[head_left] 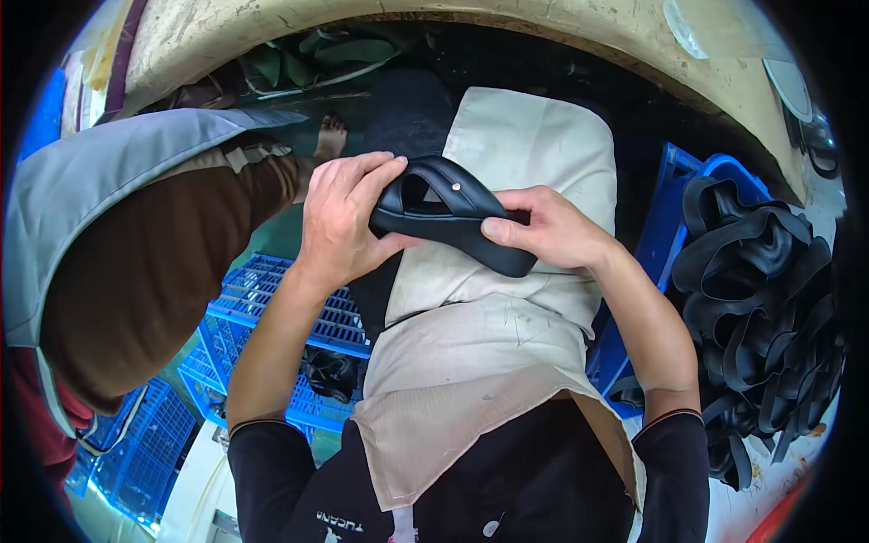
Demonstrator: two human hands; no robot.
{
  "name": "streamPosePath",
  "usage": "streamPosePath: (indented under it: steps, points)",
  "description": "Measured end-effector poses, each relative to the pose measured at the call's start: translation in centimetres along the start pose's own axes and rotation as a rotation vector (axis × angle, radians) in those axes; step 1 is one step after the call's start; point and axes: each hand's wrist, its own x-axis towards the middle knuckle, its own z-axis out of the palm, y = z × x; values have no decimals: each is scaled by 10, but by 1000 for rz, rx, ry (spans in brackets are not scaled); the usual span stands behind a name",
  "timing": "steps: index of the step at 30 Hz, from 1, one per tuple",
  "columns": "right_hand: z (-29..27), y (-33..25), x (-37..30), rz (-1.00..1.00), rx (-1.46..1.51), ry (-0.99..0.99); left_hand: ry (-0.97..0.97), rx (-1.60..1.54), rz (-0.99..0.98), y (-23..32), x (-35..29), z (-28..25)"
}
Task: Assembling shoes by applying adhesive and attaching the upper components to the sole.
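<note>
A black sandal (466, 231) with a thick sole and a wide padded upper is held over my lap, its side turned toward me. One small shiny stud shows on the upper. My left hand (342, 213) grips the left end, fingers over the top and thumb beneath. At the other end my right hand (543, 228) pinches the sandal, thumb on the near side; its other fingers are mostly hidden behind. Below lies the cream apron (489, 353) that covers my lap and legs.
Several black curved strips (756, 299) are heaped on the right beside a blue crate (665, 208). Blue slotted crates (262, 290) stand at left, with dark pieces inside. Another person in brown clothing (154, 271) sits close on my left. A worn tabletop edge (507, 18) curves across the far side.
</note>
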Motion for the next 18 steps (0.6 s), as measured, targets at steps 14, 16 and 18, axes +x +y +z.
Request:
streamPosePath:
  steps: [14,16,18]
  points:
    - [45,-23,9,121,-14,159,98,-194,-103,-5,-5,-28]
    - [47,-20,6,115,-27,161,109,-217,-146,-7,-8,-21]
    - [50,-16,0,106,-38,167,119,-241,-184,-7,-16,-16]
